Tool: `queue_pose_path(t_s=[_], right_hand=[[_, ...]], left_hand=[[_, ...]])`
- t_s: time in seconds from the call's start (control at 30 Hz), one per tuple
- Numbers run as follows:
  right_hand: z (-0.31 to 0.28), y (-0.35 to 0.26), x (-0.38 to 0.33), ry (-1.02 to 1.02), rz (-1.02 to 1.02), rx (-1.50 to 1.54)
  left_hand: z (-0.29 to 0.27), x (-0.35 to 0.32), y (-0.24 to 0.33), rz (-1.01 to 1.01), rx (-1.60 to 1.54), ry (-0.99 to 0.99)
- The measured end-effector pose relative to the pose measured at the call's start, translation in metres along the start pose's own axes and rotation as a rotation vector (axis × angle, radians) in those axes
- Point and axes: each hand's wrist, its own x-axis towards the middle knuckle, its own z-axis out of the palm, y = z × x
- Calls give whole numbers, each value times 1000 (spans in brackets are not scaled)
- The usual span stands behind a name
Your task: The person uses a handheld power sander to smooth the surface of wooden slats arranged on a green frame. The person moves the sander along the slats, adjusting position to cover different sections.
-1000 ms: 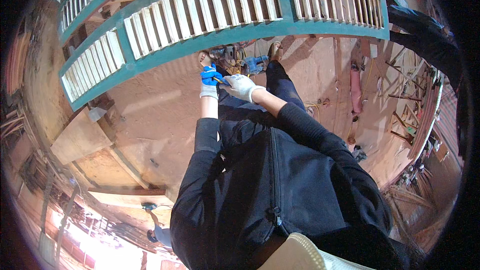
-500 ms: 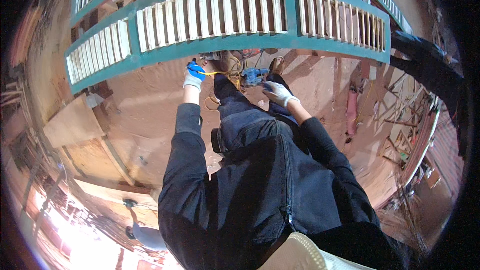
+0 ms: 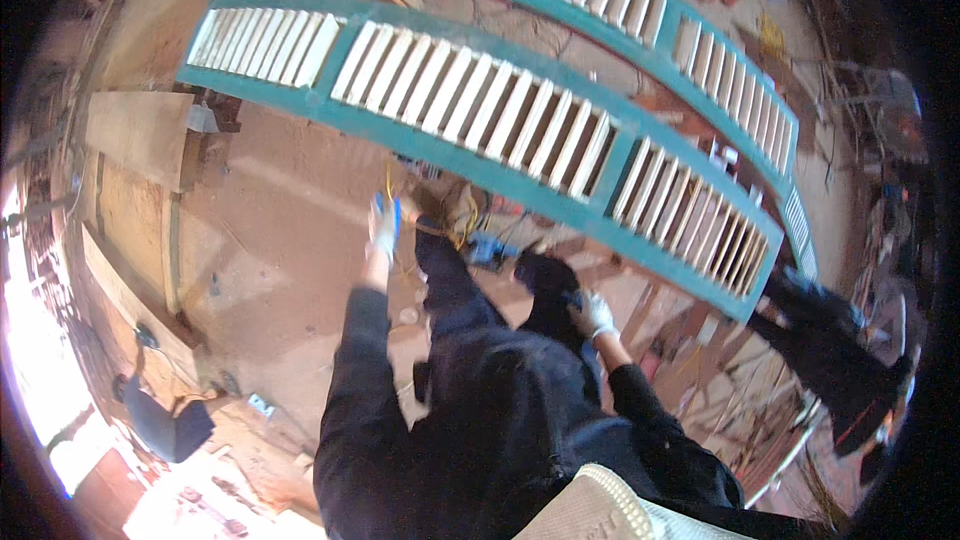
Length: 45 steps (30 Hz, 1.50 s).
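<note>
My gloved left hand is left of centre, fingers blurred; a thin yellow strip shows just above them — I cannot tell whether they grip it. My right hand is lower, right of centre, beside my right leg; how far open it is, or what it holds, I cannot tell. The slatted panel lies above both, touching neither — its long axis slopes from upper left to middle right, my left hand looking slightly nearer.
</note>
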Motion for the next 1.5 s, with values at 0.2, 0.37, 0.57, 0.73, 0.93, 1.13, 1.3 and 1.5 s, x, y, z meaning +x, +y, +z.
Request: queue_pose_path(t_s=[0.2,0.37,0.57,0.73,0.93,1.13,1.3,1.5], right_hand=[[-28,-15,-21,-450,-13,-302],[36,51,-15,-641,-271,-153],[-41,-35,-76,-980,-435,-196],[25,-136,48,-939,-394,6],[166,-107,334,-364,27,-89],[271,3,515,-107,-274,-637],[320,35,562,-33,-38,-565],[319,25,552,-213,10,-494]], left_hand=[[-6,-273,-21,167,993,-192],[-8,-253,-95,-40,731,-499],[-44,-294,-257,183,405,-596],[-20,-208,-129,454,568,-897],[83,-118,-196,391,299,-350],[110,-103,-255,152,338,-307],[136,-106,-274,124,224,-251],[158,-121,-276,147,292,-275]])
